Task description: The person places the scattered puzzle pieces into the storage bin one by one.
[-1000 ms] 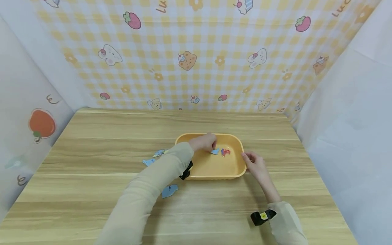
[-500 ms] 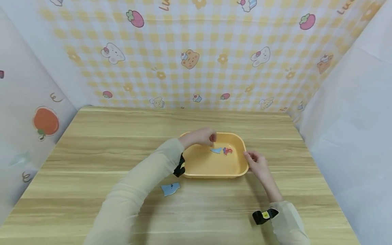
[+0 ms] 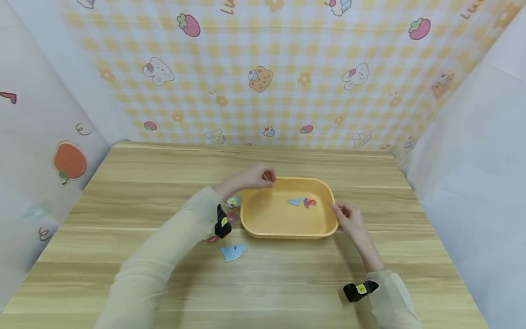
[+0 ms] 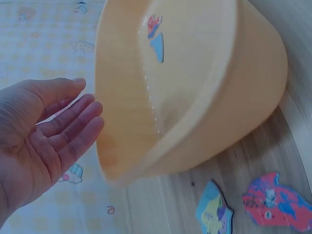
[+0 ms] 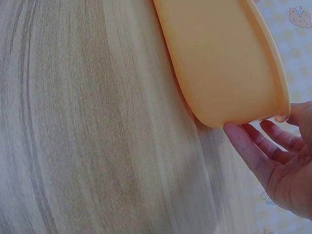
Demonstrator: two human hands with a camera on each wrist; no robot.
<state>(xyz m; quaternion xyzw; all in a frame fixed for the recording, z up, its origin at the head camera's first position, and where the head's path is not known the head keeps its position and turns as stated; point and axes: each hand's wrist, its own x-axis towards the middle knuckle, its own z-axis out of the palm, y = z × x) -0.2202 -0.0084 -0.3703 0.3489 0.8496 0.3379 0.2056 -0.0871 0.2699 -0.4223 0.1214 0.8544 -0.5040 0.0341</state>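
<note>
A yellow plastic tray [image 3: 287, 224] stands on the wooden table. Inside it lie a small light-blue flat piece [image 3: 294, 201] and a red-and-purple flat piece [image 3: 310, 203], close together; they look like puzzle pieces. My left hand [image 3: 256, 177] hovers at the tray's back left rim, fingers loosely bent, and the left wrist view shows nothing in it. At the right end, my right hand [image 3: 351, 221] grips the tray's rim, thumb over the edge and fingers against the outer wall [image 5: 273, 156].
Left of the tray lie a blue-and-yellow piece [image 3: 233, 202], a pink-red piece [image 4: 278, 200] and a red piece [image 3: 212, 239], partly behind my left sleeve. A light-blue piece [image 3: 233, 252] sits in front of the tray's left corner. A checked cloth [image 3: 304, 100] hangs behind the table.
My left hand has let go of the light-blue piece in the tray and drawn back leftward to the rim. More pieces show beside my sleeve. My right hand keeps its hold on the tray.
</note>
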